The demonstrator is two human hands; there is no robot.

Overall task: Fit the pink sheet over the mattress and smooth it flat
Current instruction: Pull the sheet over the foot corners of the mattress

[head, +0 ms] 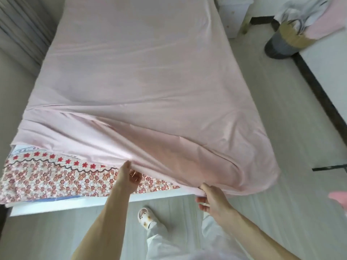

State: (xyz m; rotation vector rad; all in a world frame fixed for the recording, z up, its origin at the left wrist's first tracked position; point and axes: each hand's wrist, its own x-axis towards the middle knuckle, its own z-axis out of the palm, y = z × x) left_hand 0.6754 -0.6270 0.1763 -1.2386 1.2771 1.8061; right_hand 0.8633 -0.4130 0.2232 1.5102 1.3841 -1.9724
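The pink sheet (142, 76) covers most of the mattress, running from the foot of the bed up toward twelve o'clock, fairly flat across the far part with long creases fanning out from the near edge. At seven o'clock the near left corner is uncovered, where a floral mattress cover (47, 182) with red flowers and a dark wavy line shows, above the white bed edge (56, 205). The left hand (130, 175), a ring on one finger, pinches the sheet's near hem where it meets the floral cloth, the fabric bunched and lifted there. The right hand (212, 199), toward five o'clock, grips the hem near the right corner, fingers curled under a gathered fold; the sheet hangs over that corner and drapes toward the pale floor (272, 222). Below, at six o'clock, a white slipper (147, 216) and light trousers are visible. At two o'clock a woven basket (293, 36) stands by the wall holding crumpled cloth.
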